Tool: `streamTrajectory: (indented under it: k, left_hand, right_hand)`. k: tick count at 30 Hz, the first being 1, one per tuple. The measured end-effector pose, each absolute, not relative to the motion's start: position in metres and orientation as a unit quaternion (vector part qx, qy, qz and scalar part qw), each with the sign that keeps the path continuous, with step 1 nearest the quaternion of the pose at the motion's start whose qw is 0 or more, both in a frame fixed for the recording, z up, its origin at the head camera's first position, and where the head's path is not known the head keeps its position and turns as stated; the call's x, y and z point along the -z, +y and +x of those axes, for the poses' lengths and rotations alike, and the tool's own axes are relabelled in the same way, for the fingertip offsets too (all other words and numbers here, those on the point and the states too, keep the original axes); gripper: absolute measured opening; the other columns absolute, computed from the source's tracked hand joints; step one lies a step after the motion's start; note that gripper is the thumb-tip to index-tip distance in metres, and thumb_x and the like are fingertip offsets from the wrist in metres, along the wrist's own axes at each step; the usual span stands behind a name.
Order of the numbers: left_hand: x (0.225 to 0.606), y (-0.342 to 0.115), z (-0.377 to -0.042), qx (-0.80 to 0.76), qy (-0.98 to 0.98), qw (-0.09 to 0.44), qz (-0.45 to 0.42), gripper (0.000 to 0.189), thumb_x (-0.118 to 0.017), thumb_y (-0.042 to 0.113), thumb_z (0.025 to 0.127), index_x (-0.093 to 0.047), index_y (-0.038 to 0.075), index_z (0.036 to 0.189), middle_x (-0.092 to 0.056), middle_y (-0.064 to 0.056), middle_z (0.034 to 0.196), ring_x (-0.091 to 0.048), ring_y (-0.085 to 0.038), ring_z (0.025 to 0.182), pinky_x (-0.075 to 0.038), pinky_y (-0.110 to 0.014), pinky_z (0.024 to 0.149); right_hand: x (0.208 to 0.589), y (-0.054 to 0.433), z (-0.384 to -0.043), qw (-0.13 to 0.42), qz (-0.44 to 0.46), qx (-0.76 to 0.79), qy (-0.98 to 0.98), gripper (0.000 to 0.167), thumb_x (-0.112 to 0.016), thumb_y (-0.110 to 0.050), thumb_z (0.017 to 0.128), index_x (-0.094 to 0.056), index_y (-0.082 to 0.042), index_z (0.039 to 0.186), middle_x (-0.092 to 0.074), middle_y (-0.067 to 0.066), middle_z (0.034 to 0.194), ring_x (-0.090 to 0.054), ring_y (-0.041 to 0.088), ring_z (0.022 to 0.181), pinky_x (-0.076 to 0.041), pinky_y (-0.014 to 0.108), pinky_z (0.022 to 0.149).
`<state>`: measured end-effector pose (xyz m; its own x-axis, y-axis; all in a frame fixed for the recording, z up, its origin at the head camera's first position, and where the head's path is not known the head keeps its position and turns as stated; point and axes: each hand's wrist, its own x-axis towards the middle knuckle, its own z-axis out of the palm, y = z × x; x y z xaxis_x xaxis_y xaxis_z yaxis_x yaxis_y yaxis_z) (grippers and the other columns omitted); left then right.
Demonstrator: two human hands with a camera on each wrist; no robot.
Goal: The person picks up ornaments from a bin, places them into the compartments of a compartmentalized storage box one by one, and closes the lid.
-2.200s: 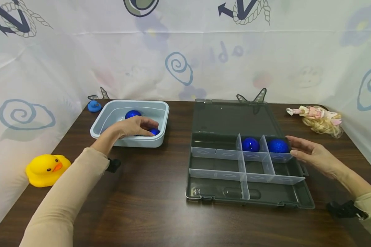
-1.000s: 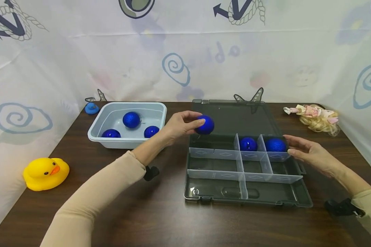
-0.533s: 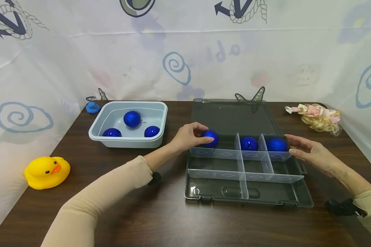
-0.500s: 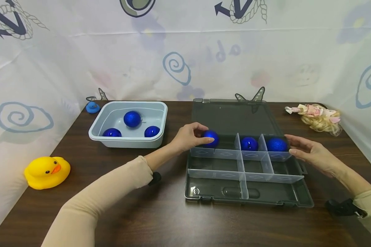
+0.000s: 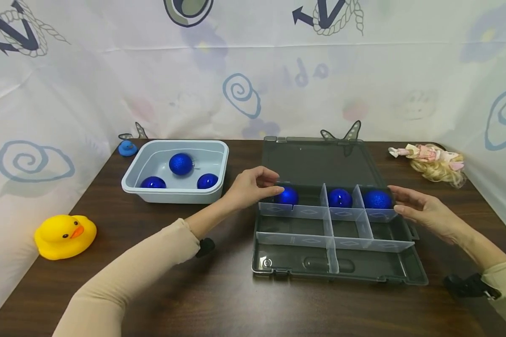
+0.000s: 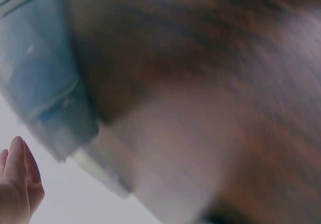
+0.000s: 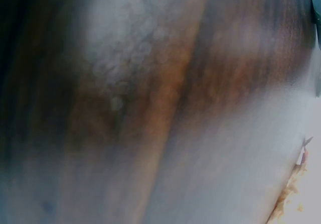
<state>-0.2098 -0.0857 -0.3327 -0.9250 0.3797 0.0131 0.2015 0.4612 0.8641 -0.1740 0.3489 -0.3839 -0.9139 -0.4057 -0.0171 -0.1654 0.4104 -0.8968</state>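
Note:
In the head view a dark translucent divided case (image 5: 295, 260) lies open on the table. Three blue baubles sit in its back row: one in the left compartment (image 5: 287, 195), a shiny one in the middle (image 5: 339, 198) and a glittery one at right (image 5: 378, 200). My left hand (image 5: 253, 188) is just left of the left bauble, fingers loosely bent and thumb tip beside it. With extended fingers, my right hand (image 5: 427, 210) touches the case's right edge, near the right bauble. The left hand (image 6: 19, 184) also shows in the left wrist view.
A pale blue basin (image 5: 174, 195) at back left holds three more blue baubles. Beside it sits a small blue duck (image 5: 127, 148); a yellow duck (image 5: 65, 236) stands at the left edge. At the back right lies a blond doll (image 5: 432, 161). A printed cloth hangs behind.
My left hand took a bauble from the basin, carried it right and lowered it into the back left compartment. Now its fingers have drawn back leftward off it. The right hand stays put.

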Motion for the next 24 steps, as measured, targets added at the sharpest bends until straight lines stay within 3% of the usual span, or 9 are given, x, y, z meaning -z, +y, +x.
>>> streamTrajectory:
  k: [4,10,15,22,24]
  left_hand:
    - [0.314,-0.114,-0.21,-0.527,0.831,0.065,0.168,0.036,-0.071,0.02,0.085,-0.06,0.003,0.115,-0.064,-0.013,0.114,-0.062,-0.021,0.099,-0.053,-0.029,0.08]
    - [0.3,-0.171,-0.219,-0.521,0.846,0.045,0.106,0.042,-0.068,0.026,0.088,-0.057,0.004,0.122,-0.061,-0.012,0.12,-0.058,-0.017,0.103,-0.049,-0.022,0.084]
    - [0.304,-0.211,-0.232,-0.488,0.864,0.088,0.083,0.045,-0.065,0.023,0.09,-0.053,0.001,0.127,-0.057,-0.016,0.126,-0.056,-0.012,0.104,-0.045,-0.024,0.092]
    - [0.311,-0.235,-0.242,-0.447,0.873,0.162,0.112,0.05,-0.064,0.017,0.09,-0.047,-0.003,0.133,-0.049,-0.021,0.136,-0.047,-0.031,0.122,-0.039,-0.045,0.104]
    - [0.312,-0.237,-0.244,-0.443,0.87,0.184,0.113,0.051,-0.065,0.016,0.089,-0.046,-0.003,0.133,-0.049,-0.021,0.135,-0.047,-0.031,0.122,-0.038,-0.045,0.104]
  right_hand:
    - [0.383,0.35,-0.175,0.111,-0.175,0.512,0.833,0.054,-0.047,-0.004,0.098,-0.027,-0.007,0.148,-0.04,-0.028,0.126,-0.053,-0.011,0.104,-0.049,0.012,0.08]
    - [0.383,0.35,-0.175,0.113,-0.176,0.508,0.836,0.055,-0.048,-0.004,0.098,-0.027,-0.007,0.148,-0.039,-0.029,0.126,-0.053,-0.011,0.104,-0.048,0.011,0.079]
    - [0.384,0.35,-0.175,0.112,-0.176,0.51,0.835,0.054,-0.047,-0.003,0.097,-0.027,-0.008,0.148,-0.04,-0.03,0.125,-0.054,-0.01,0.103,-0.049,0.012,0.079]
    - [0.385,0.349,-0.174,0.11,-0.17,0.502,0.841,0.054,-0.048,-0.005,0.098,-0.027,-0.008,0.148,-0.04,-0.029,0.124,-0.054,-0.011,0.102,-0.049,0.012,0.078]
    - [0.385,0.349,-0.174,0.11,-0.17,0.503,0.84,0.054,-0.048,-0.005,0.098,-0.027,-0.008,0.148,-0.04,-0.029,0.124,-0.053,-0.011,0.102,-0.049,0.012,0.078]
